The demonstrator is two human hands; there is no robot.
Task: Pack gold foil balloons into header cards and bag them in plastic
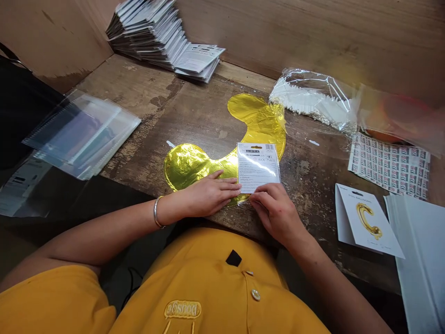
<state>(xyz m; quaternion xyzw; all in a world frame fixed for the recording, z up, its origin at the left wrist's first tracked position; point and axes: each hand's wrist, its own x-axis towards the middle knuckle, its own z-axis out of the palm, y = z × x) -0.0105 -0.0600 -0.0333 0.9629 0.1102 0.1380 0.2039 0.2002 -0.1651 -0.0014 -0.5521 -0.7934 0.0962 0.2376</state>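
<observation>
The left hand (pixel 208 195) lay open and flat on a gold foil balloon (pixel 186 164), pinning it to the wooden counter (pixel 198 123). The right hand (pixel 276 213) curled at the near edge of a printed header card (pixel 258 168), apparently keeping it square on the balloon; whether it gripped, I cannot tell.

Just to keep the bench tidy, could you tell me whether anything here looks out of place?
The stack of cards at the back looks odd: it lies in a fanned, leaning pile against the wooden wall, not squared up, with a smaller loose bundle at its front end.
</observation>
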